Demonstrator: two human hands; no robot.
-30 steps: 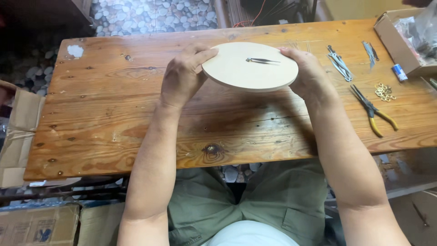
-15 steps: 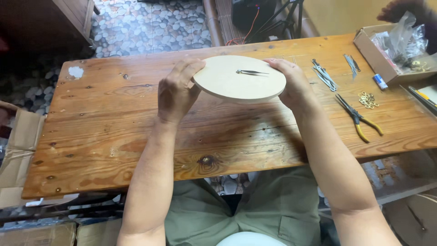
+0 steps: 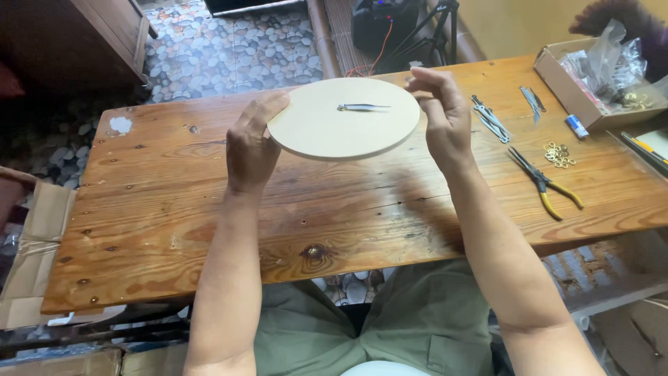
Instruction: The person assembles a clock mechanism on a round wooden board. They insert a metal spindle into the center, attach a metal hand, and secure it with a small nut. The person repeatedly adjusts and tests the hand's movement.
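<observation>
Over the wooden table [image 3: 174, 209], my left hand [image 3: 250, 150] curls its fingers around the left edge of the round wooden disc [image 3: 327, 132], held up clear of the tabletop. A slim metal piece [image 3: 363, 107] lies on the disc, my right hand [image 3: 442, 115] pinches the right rim, and farther right yellow-handled pliers [image 3: 546, 186] lie beside small brass rings [image 3: 559, 154].

Soft daylight, sharp focus, faint sheen on the wooden table [image 3: 174, 209]; disc's soft shadow beneath, dim upper-left corner
</observation>
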